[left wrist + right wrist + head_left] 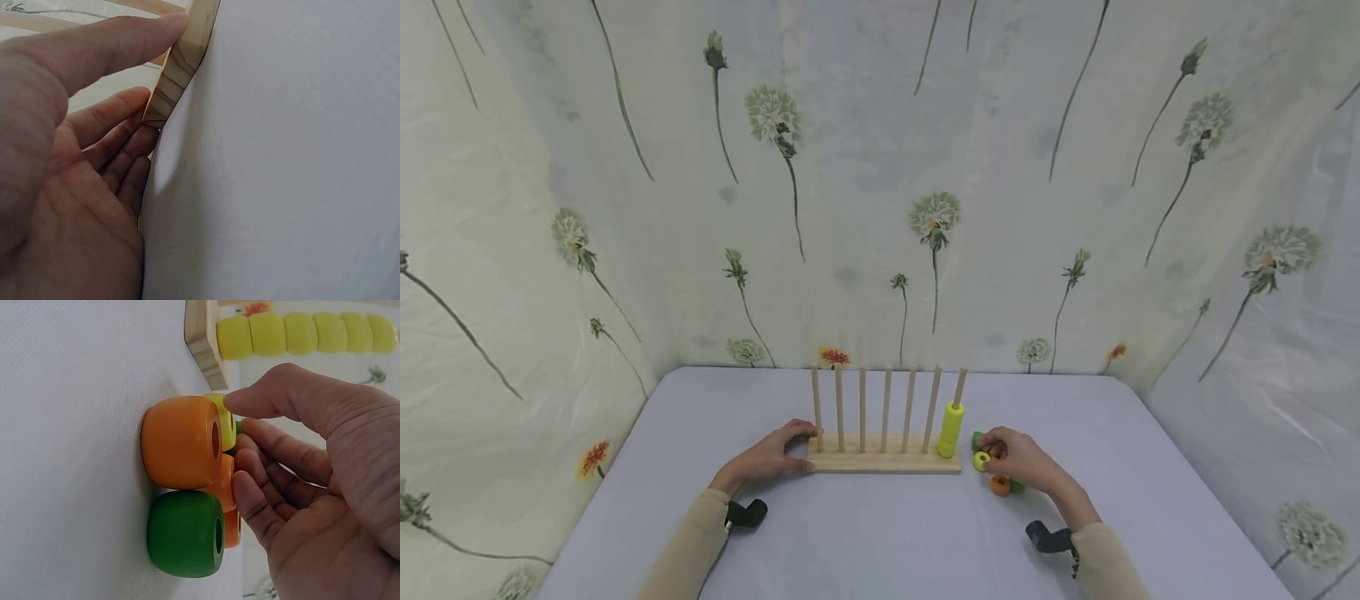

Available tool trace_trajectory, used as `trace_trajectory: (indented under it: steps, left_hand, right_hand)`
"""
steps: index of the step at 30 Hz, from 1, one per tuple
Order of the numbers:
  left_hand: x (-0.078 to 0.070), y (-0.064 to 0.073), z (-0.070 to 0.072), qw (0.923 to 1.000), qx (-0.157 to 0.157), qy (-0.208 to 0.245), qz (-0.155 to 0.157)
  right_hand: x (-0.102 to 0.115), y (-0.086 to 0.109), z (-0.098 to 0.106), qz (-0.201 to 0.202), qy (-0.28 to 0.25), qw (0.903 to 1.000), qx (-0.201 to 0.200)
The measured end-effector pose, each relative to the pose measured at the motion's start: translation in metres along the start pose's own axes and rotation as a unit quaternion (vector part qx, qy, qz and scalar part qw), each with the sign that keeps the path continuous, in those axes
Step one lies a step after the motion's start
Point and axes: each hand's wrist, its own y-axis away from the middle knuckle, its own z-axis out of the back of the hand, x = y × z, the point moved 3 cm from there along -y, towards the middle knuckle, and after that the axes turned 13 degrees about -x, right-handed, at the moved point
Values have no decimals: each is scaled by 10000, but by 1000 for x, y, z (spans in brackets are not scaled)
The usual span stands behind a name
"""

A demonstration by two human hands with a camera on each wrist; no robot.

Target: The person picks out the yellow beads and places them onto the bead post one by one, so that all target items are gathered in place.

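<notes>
A wooden bead stand with a row of upright pegs is on the table. Several yellow beads are stacked on its rightmost peg. My left hand holds the left end of the base, the thumb on its near side and the fingers behind. Right of the stand, my right hand pinches a loose yellow bead, the thumb over its near edge. The far fingertips' contact with it is partly hidden. Beside it lie an orange bead and a green bead.
Another green bead lies behind the yellow one. More orange beads are partly hidden behind the front beads. A white cloth covers the table, and a flower-print curtain hangs behind it.
</notes>
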Motion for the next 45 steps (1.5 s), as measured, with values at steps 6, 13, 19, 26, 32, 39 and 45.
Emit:
trace_trajectory:
  steps: [6, 13, 19, 26, 32, 39, 45]
  left_hand:
    - [-1, 2, 0, 9999, -11, 66, 136]
    - [-1, 2, 0, 9999, -15, 79, 128]
    - [1, 1, 0, 9999, -12, 86, 117]
    - [1, 1, 0, 10000, -14, 51, 84]
    - [-1, 1, 0, 10000, 8, 35, 93]
    - [-2, 1, 0, 10000, -1, 18, 70]
    - [0, 1, 0, 9999, 3, 74, 144]
  right_hand:
    - [3, 0, -4, 49, 285, 9996, -36]
    - [4, -2, -5, 61, 518, 9986, -79]
    - [1, -3, -7, 50, 551, 9984, -83]
    - [-4, -3, -8, -47, 328, 9992, -218]
    - [-9, -3, -10, -66, 163, 9994, -284]
    - [-9, -2, -8, -114, 29, 9994, -315]
    - [-9, 1, -4, -3, -76, 9994, -330]
